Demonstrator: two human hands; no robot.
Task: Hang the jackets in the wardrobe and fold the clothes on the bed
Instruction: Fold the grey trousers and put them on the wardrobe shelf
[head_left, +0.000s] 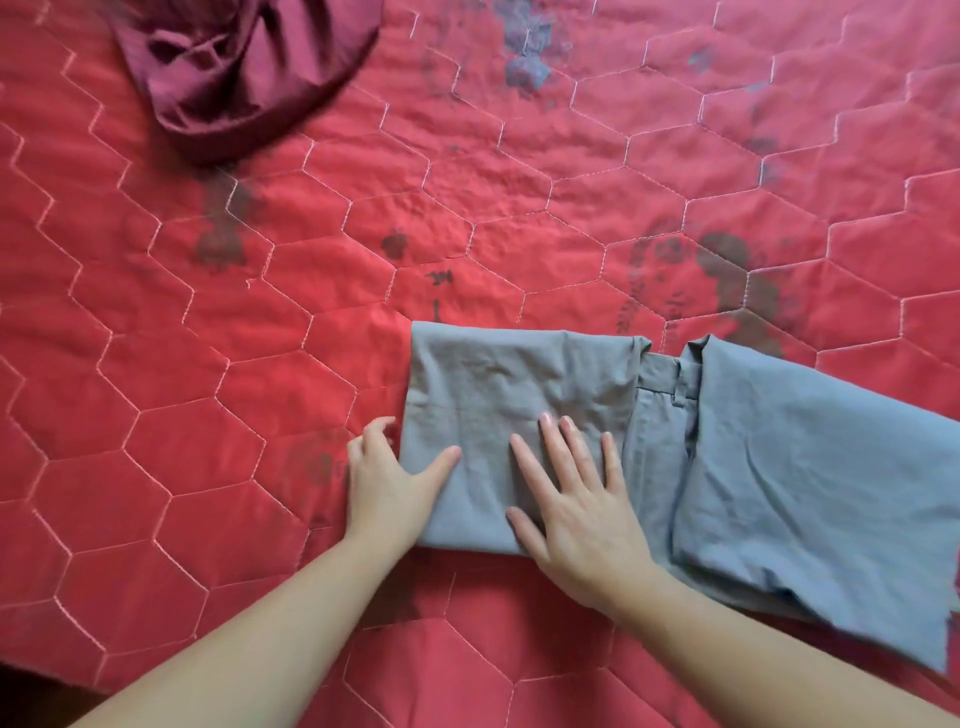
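Observation:
Grey trousers (779, 467) lie on the red quilted bed cover (208, 364), partly folded, with one folded layer on the left and the waistband showing in the middle. My right hand (571, 499) rests flat on the folded layer, fingers spread. My left hand (387, 478) is at the fold's left edge, thumb on top of the cloth and fingers curled at the edge. A crumpled maroon garment (234, 78) lies at the far left of the bed.
The bed cover has hexagon stitching and dark grey stains across its middle and far side. Its near left corner drops off to a dark floor (31, 696).

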